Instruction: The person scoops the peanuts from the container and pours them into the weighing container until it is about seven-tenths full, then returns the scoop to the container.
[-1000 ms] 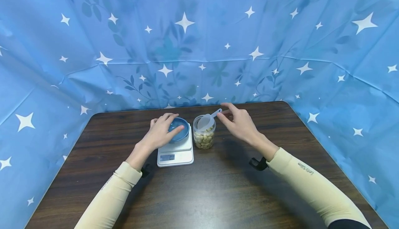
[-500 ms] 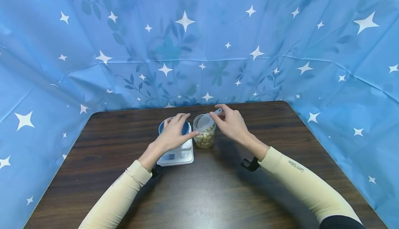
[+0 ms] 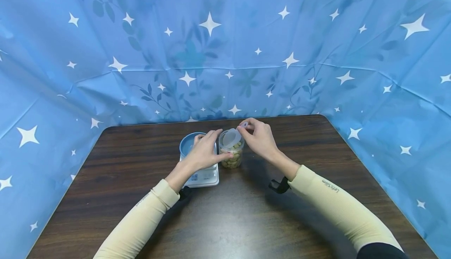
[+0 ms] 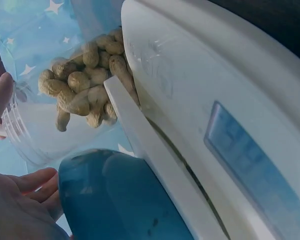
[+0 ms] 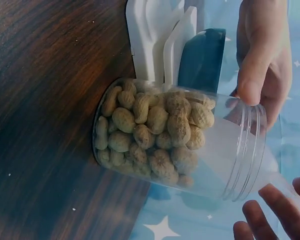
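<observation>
A clear screw-neck jar (image 3: 231, 162) of unshelled peanuts (image 5: 155, 135) stands on the table. My left hand (image 3: 203, 151) reaches over the scale and grips the jar's left side near its mouth; its thumb lies by the rim (image 5: 247, 145) in the right wrist view. A translucent plastic scoop (image 3: 231, 137) leans in the jar mouth with its bowl inside, above the nuts. My right hand (image 3: 260, 138) pinches the scoop's handle between thumb and fingers. Left of the jar, a blue bowl (image 4: 115, 195) sits on a white kitchen scale (image 3: 208, 178), partly hidden by my left hand.
The scale's display (image 4: 245, 155) faces the near side, its digits partly hidden in the head view. Dark wood-grain table (image 3: 225, 220) lies around the items. A blue starry cloth (image 3: 225, 47) hangs behind the table's back edge.
My left hand has moved right from beside the bowl to the jar. My right hand has moved slightly left, closing its pinch on the scoop handle; the scoop head has shifted a little.
</observation>
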